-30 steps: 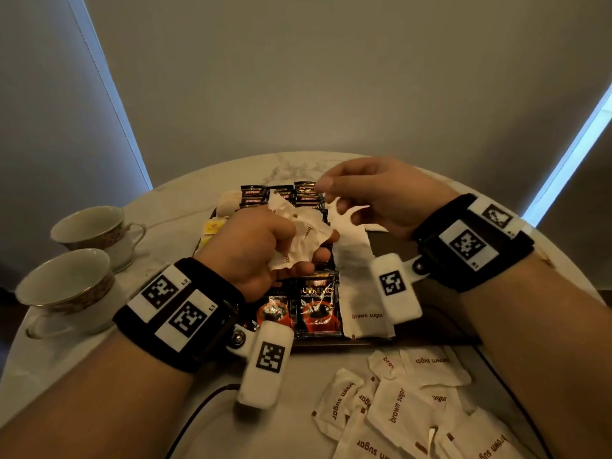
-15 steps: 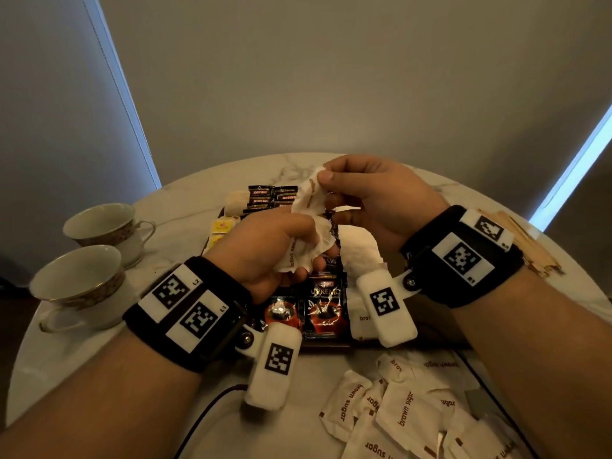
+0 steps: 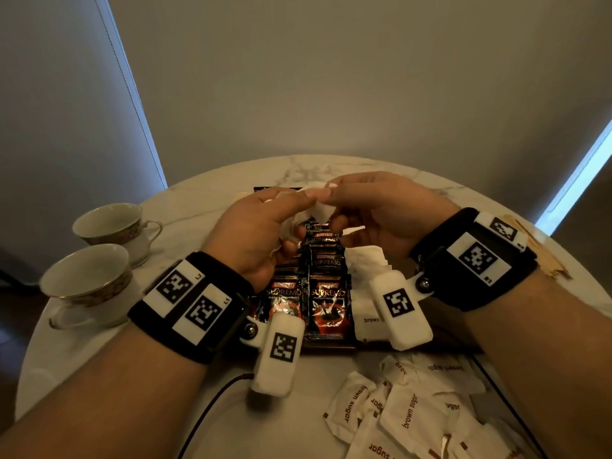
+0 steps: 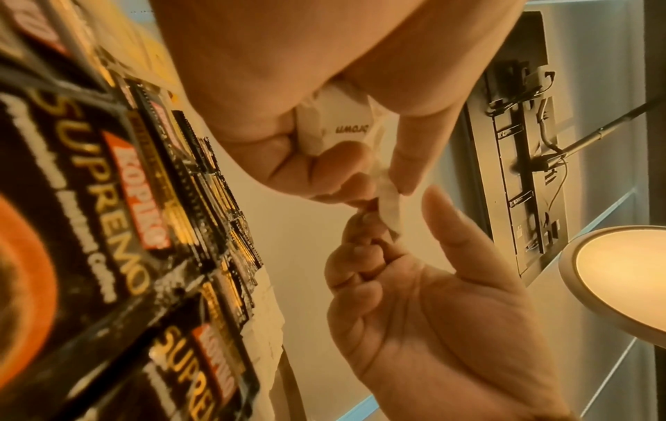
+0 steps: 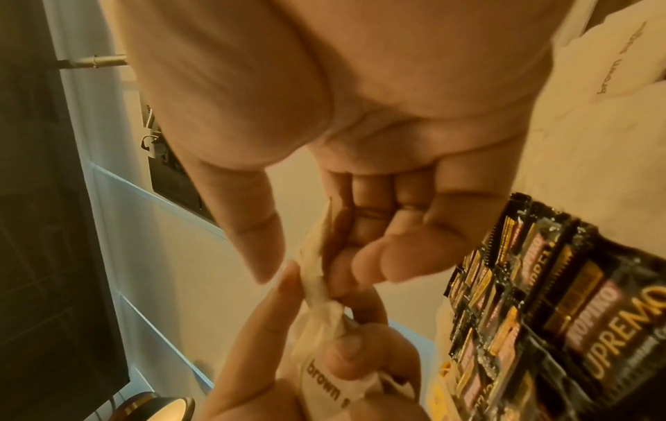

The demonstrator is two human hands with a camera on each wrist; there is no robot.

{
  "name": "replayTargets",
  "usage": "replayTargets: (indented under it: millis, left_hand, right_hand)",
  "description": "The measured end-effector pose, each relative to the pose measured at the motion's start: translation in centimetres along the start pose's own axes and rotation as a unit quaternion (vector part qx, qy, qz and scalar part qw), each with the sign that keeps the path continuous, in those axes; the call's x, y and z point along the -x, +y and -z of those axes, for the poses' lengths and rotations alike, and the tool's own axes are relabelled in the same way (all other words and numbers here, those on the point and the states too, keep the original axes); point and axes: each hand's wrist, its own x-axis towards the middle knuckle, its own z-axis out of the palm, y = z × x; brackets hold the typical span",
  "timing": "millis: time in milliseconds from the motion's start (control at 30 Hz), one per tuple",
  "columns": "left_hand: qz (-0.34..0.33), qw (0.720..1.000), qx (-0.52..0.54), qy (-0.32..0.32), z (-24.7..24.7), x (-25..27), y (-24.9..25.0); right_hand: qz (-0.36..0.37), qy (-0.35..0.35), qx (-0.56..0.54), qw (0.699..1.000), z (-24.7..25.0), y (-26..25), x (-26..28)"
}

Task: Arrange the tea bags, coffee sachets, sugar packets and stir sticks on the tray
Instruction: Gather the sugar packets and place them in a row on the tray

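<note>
Mid-sugar step: above the tray [image 3: 414,346], the left hand [image 3: 255,233] clutched a bunch of sugar packets [image 4: 335,122] while the right hand [image 3: 381,213] pinched one free, which next probably wanted laying on the white row beside the coffee sachets [image 3: 326,303].

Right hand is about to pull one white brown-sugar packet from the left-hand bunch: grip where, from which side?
Pinch the packet's free end sticking out past the left hand, approaching from the right, thumb opposite forefinger. The rest is bunched inside the left fist, so only that flat tip is exposed to the right hand.
</note>
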Motion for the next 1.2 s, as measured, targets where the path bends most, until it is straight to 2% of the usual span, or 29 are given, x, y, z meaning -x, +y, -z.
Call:
replayTargets:
  millis: [67,233,400,500,567,700,967,1133,1200]
  left_hand:
    - [0.003,1.0,-0.004,-0.004,-0.03,-0.05,-0.2]
    - [0.0,1.0,0.01,-0.019,0.07,-0.19,-0.31]
    - [-0.005,0.998,-0.029,-0.055,0.14,-0.02,-0.15]
    - [-0.004,0.998,-0.049,-0.049,0.08,0.01,-0.21]
    - [-0.01,0.998,-0.052,-0.03,0.06,-0.03,-0.27]
    - [-0.043,0.998,-0.052,0.007,0.2,-0.18,-0.45]
    - [-0.026,0.999,-0.031,0.016,0.12,-0.25,-0.22]
    - [-0.005,0.999,0.004,0.035,0.0,-0.52,-0.11]
    - [0.005,0.999,0.023,0.041,0.06,-0.58,0.02]
  right_hand:
    - [0.001,-0.01,0.0,1.0,-0.12,0.08,-0.01]
    - [0.04,0.02,-0.053,0.998,-0.27,0.21,-0.36]
    - [0.058,0.026,-0.173,0.983,-0.48,-0.03,-0.6]
    - [0.065,0.039,-0.214,0.974,-0.18,-0.12,-0.65]
    - [0.06,0.025,-0.186,0.98,0.09,-0.03,-0.61]
    - [0.005,-0.006,-0.128,0.992,0.31,0.32,-0.55]
    - [0.049,0.105,-0.098,0.988,-0.16,0.37,-0.71]
    - [0.069,0.12,-0.081,0.987,-0.14,0.19,-0.56]
    - [0.075,0.111,-0.037,0.99,0.06,0.04,-0.29]
